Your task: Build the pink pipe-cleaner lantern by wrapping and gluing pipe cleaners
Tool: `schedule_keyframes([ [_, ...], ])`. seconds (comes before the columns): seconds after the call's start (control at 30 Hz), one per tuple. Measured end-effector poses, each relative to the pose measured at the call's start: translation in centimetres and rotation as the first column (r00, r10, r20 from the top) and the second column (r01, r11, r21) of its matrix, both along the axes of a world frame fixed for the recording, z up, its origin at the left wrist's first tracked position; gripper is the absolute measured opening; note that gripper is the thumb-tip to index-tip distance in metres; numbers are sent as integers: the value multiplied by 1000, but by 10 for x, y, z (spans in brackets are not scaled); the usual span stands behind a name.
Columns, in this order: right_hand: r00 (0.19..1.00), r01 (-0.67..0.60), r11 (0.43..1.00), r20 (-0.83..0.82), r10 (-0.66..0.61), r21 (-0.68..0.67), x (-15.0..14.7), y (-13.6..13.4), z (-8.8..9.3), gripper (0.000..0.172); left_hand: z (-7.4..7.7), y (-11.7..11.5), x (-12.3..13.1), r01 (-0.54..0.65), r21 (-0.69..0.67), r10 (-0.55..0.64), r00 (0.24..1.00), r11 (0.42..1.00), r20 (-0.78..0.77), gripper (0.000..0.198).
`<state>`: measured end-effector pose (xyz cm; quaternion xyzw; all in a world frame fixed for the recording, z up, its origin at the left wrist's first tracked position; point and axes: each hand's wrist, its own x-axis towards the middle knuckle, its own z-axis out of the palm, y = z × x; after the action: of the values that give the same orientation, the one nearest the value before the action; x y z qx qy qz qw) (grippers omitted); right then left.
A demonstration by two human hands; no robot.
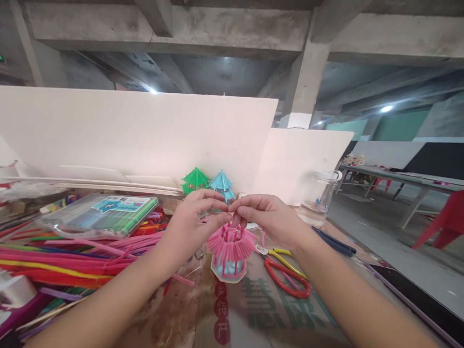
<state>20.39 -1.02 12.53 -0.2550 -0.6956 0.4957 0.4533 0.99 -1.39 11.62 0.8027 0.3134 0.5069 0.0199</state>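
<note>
Head view, from the left: a heap of chenille stems (68, 251) in pink, red, yellow and green lies across the tabletop, with a clear plastic case (83, 220) of green strips resting behind it, its label blue and white. Large white boards (137, 140) stand upright along the back. Next comes the left hand (195, 217), thumb and fingers curving inward until their tips come together. Past it, just in front of the boards, sit a green pagoda model (196, 179) and a light-blue pagoda model (222, 182). The pink pavilion model (232, 246) stands upright on its octagonal base between the forearms, its post tops just below the fingertips. The right hand (268, 215) has thumb and fingers pinched, meeting the left fingertips; whether something small is between them, I cannot tell. Red-and-yellow-handled scissors (267, 258) lie just right of the pavilion. Farther right are a clear jug (315, 198), dark-blue pliers (335, 242), a phone (416, 299) and a red chair (444, 222).
</note>
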Motion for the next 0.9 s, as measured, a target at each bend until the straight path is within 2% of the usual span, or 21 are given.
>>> schedule_keyframes([
  [0.1, 998, 36, 999, 46, -37, 34, -4, -2, 3, 16, 0, -1, 0, -21, 21, 21, 1000, 1000, -4, 16],
  [0.2, 978, 128, 985, 153, -144, 113, -7, -4, 9, 15, 2, 0, -2, -68, 26, 68, 997, 997, -32, 17],
  [0.3, 922, 218, 943, 265, -284, 252, -10, -9, 12, 20, 4, 1, -4, -115, 6, 115, 991, 993, -60, 17],
  [0.4, 873, 258, 890, 304, -381, 376, -13, -17, 7, 24, 5, 2, -3, -125, -13, 124, 990, 992, -70, 17],
  [0.47, 872, 255, 874, 293, -393, 414, -12, -23, 1, 26, 4, 1, -2, -118, -7, 117, 989, 993, -86, 15],
  [0.53, 898, 276, 871, 214, -384, 406, -11, -26, -8, 24, 4, 0, -1, -113, -6, 112, 989, 994, -100, 14],
  [0.6, 902, 381, 842, 46, -429, 383, -7, -26, -20, 17, 4, -1, 0, -112, -19, 110, 990, 993, -92, 13],
  [0.7, 826, 552, 749, -119, -551, 365, -1, -20, -42, 18, 3, -1, 1, -106, -29, 103, 991, 994, -89, 16],
  [0.73, 807, 576, 729, -115, -579, 370, 1, -18, -48, 21, 2, 0, 1, -101, -23, 98, 989, 995, -113, 20],
  [0.8, 797, 574, 724, -58, -601, 381, 3, -12, -60, 27, 0, 2, 2, -95, 3, 94, 979, 995, -180, 28],
  [0.9, 791, 558, 727, 9, -612, 401, 4, -4, -72, 29, -5, 6, 3, -99, 66, 112, 966, 993, -232, 21],
])
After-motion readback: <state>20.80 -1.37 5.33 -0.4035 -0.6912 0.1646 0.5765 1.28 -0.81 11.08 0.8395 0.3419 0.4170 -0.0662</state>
